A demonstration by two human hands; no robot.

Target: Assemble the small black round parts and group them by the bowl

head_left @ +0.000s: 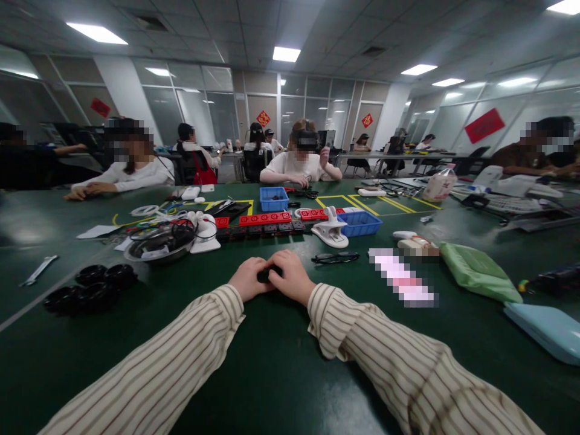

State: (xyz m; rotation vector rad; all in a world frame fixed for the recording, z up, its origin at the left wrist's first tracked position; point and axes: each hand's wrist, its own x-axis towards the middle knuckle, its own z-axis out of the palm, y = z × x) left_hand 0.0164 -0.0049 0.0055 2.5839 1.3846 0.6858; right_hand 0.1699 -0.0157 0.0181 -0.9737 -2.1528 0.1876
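Observation:
My left hand point(248, 280) and my right hand point(292, 277) meet on the green table point(281, 362), fingers curled in and touching. Between the thumbs and fingers shows a dark gap; whether some small thing is held there I cannot make out. Just right of my hands lies a pair of black-framed glasses point(335, 258). Beyond them stands a white clip point(333, 231) on its base. Rows of red socket blocks point(265, 219) and black socket blocks point(267, 230) lie ahead of my hands.
Left are a metal bowl point(129, 252) of parts, black ring-shaped pieces point(93, 284) and a wrench point(40, 270). Blue bins point(362, 225) stand ahead. A green soft pack point(480, 270) and light blue case point(546, 329) lie right. Across the table sits a person point(296, 166).

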